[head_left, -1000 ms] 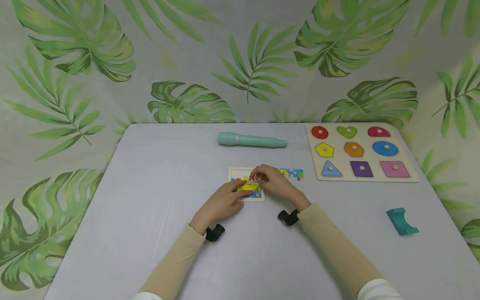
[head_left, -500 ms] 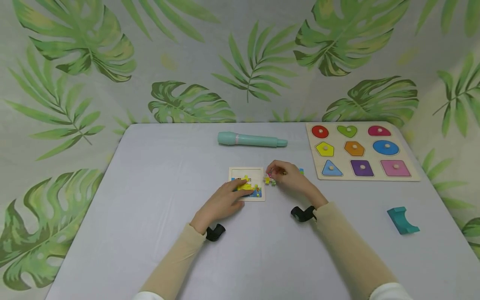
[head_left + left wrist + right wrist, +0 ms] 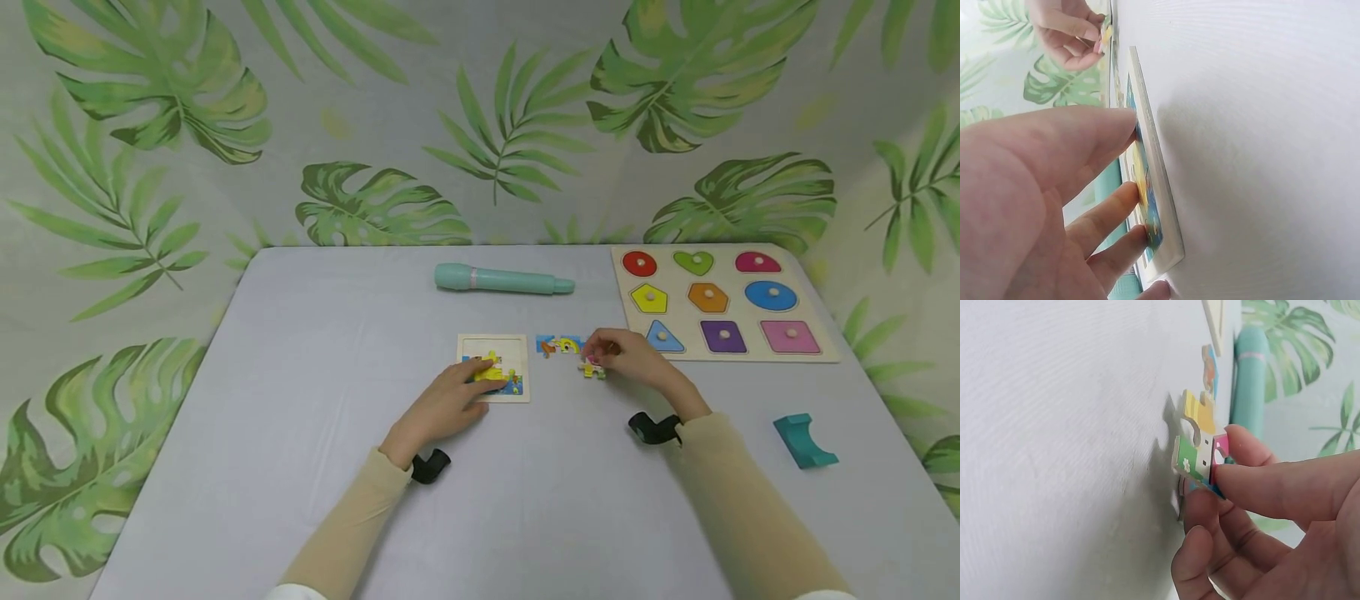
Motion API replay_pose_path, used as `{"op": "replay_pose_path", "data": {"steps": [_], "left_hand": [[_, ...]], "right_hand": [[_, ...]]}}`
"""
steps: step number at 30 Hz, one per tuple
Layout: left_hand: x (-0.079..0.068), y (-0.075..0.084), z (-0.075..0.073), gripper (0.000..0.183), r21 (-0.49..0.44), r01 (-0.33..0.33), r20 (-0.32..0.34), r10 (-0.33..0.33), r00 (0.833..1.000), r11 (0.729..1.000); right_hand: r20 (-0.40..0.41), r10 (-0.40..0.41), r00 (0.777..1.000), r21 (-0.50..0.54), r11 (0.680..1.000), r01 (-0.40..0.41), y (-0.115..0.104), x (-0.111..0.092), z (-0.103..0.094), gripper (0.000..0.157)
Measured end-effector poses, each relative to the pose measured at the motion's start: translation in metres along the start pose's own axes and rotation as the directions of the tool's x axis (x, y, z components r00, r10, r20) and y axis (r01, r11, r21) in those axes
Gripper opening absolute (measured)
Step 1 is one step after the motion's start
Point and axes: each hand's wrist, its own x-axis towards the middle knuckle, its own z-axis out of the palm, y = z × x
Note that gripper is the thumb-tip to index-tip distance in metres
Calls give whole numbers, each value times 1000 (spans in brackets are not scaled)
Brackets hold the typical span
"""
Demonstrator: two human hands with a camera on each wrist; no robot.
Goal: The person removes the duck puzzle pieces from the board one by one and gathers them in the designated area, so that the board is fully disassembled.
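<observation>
A small jigsaw tray (image 3: 510,345) with a pale wooden rim lies mid-table, pieces in a yellow and blue picture (image 3: 491,375) filling its lower part and bare wood along the top. My left hand (image 3: 446,400) rests on it with fingers extended; the left wrist view has the fingertips at the tray's face and edge. My right hand (image 3: 633,357) pinches a jigsaw piece (image 3: 1194,459), green, yellow and pink, between thumb and fingers, tilted close over the tabletop. Loose jigsaw pieces (image 3: 570,344) lie in a row just beyond it, partly hidden by the right hand.
A mint-green microphone-like stick (image 3: 510,281) lies behind the tray. At the back right is a wooden shape board (image 3: 678,325) with coloured knobbed shapes. A teal arched block (image 3: 804,442) sits at the right. Leaf-patterned cloth (image 3: 510,125) hangs behind the table.
My right hand has moved rightward from the tray with the jigsaw piece, uncovering the tray's upper right and the left loose pieces. The left hand stays in place.
</observation>
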Motion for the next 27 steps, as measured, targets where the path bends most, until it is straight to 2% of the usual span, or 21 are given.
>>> {"op": "replay_pose_path", "data": {"steps": [11, 16, 21, 27], "left_hand": [[0, 2, 1, 39, -15, 9, 3, -9, 1000, 1000], [0, 2, 0, 40, -14, 10, -1, -10, 1000, 1000], [-2, 1, -1, 40, -18, 12, 11, -12, 1000, 1000], [-4, -3, -2, 39, -26, 10, 23, -9, 1000, 1000]], "right_hand": [[1, -25, 1000, -159, 987, 24, 1, -4, -2, 22], [1, -28, 1000, -197, 980, 28, -1, -7, -3, 23], [-26, -35, 999, -194, 981, 29, -5, -8, -4, 21], [-40, -68, 997, -101, 993, 63, -19, 2, 9, 14]]}}
